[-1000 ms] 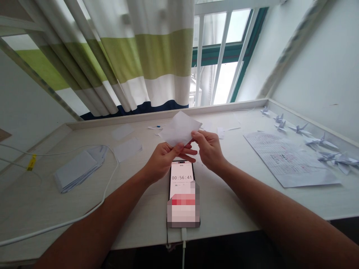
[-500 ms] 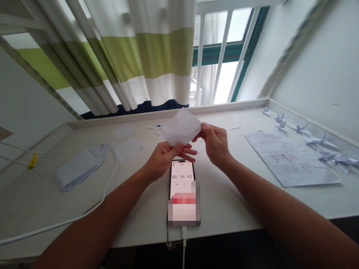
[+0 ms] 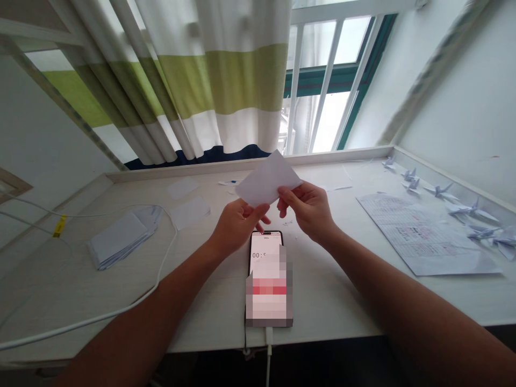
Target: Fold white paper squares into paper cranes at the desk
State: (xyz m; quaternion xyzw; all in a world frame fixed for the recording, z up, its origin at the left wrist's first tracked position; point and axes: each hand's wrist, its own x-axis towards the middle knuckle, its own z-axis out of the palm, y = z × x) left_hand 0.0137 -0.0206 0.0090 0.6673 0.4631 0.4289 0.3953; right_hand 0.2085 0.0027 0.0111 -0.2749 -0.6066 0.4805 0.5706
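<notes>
At the centre of the frame I see a square of white paper point(image 3: 268, 177) held up above the desk point(image 3: 334, 301). The left hand point(image 3: 238, 224) pinches its lower edge, thumb on top; the right hand point(image 3: 311, 210) grips its right side between thumb and bent fingers. A phone point(image 3: 268, 306) lies below them at lower centre, a paper stack point(image 3: 119, 236) sits at left, and folded paper cranes point(image 3: 473, 208) line the right edge.
</notes>
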